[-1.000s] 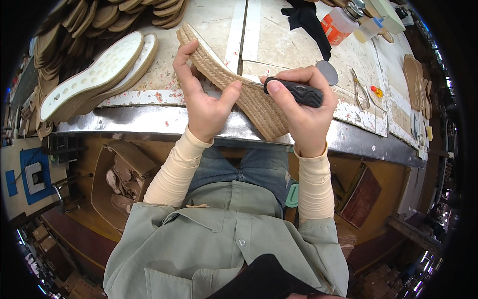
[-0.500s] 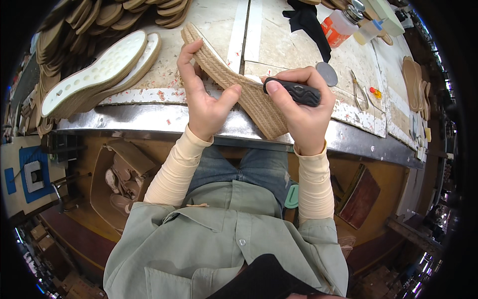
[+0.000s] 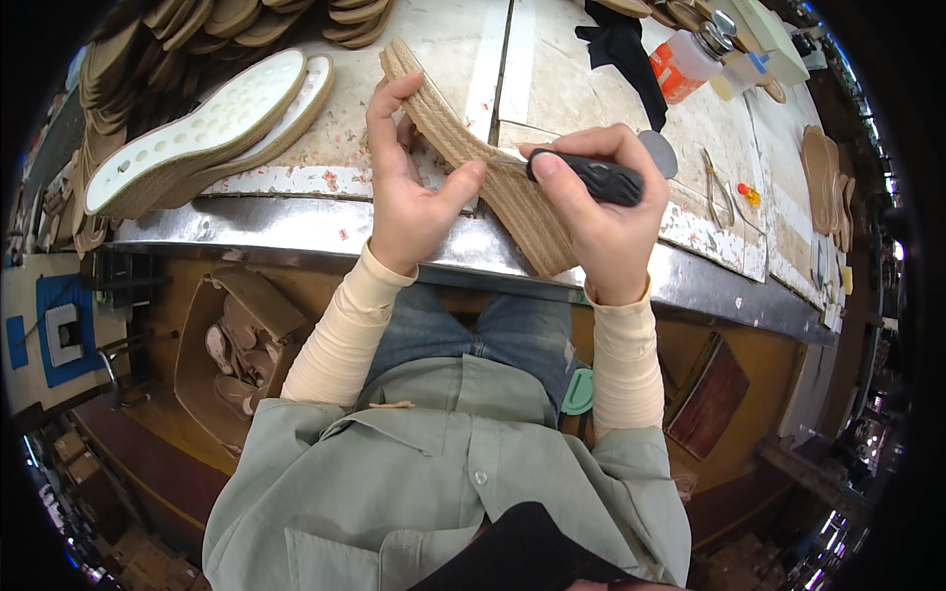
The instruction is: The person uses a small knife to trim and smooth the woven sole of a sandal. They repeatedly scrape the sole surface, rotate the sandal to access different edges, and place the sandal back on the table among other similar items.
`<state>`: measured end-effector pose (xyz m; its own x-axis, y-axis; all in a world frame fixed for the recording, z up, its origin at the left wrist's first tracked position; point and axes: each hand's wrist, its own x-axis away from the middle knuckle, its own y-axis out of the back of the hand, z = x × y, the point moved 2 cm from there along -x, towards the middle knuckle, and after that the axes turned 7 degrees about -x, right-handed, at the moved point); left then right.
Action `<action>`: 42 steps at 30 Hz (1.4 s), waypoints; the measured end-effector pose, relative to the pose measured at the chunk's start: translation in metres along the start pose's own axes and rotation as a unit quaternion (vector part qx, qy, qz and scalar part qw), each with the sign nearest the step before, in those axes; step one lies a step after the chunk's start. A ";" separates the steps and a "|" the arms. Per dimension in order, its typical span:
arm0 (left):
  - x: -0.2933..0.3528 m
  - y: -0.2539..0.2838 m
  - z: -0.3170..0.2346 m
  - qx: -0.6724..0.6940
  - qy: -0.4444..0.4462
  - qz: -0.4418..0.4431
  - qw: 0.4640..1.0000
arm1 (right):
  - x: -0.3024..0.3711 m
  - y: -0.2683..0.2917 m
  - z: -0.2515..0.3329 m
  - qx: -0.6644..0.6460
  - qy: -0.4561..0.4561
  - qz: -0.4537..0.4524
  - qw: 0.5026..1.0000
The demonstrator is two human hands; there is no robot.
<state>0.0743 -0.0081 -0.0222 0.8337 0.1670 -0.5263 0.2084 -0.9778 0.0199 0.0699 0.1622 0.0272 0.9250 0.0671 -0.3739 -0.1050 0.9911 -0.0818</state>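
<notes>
A wedge shoe sole [image 3: 512, 202] wrapped in tan braided rope is held on its side over the table's front edge, thick heel end toward me. My left hand [image 3: 414, 202] grips its forward part, fingers behind and thumb on the near side. In my right hand [image 3: 611, 222] is a black-handled tool [image 3: 596, 179]. Its thin metal tip touches the sole's side near the middle; the exact shape of the tip is too small to tell. Left of my hands, two more wedge soles [image 3: 202, 128] lie together, the upper one showing a white face with round hollows.
Brown soles [image 3: 148, 69] are piled at the far left. Toward the right are a black cloth [image 3: 631, 59], a bottle with a metal top [image 3: 685, 64], a squeeze bottle [image 3: 739, 76], a grey disc [image 3: 657, 155] and pliers [image 3: 716, 187]. Below the table sits a carton [image 3: 241, 345] of shoes.
The sole has turned in my hands, so its rope side faces up more and its white inside is hidden. The tool's thin metal tip now shows against the side. Both hands keep their grip.
</notes>
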 end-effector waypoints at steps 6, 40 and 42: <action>0.000 -0.001 -0.002 0.001 0.002 -0.001 1.000 | 0.001 0.001 -0.002 0.008 0.003 0.002 1.000; 0.000 -0.004 -0.001 -0.025 -0.016 -0.006 1.000 | 0.003 0.005 -0.001 0.033 0.041 -0.011 0.999; 0.000 -0.003 0.000 -0.030 -0.016 -0.008 0.999 | 0.003 0.005 -0.003 0.024 0.036 -0.010 0.999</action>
<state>0.0737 -0.0056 -0.0227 0.8131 0.1773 -0.5545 0.2528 -0.9655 0.0621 0.0705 0.1674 0.0227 0.8981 0.0415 -0.4379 -0.0685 0.9966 -0.0462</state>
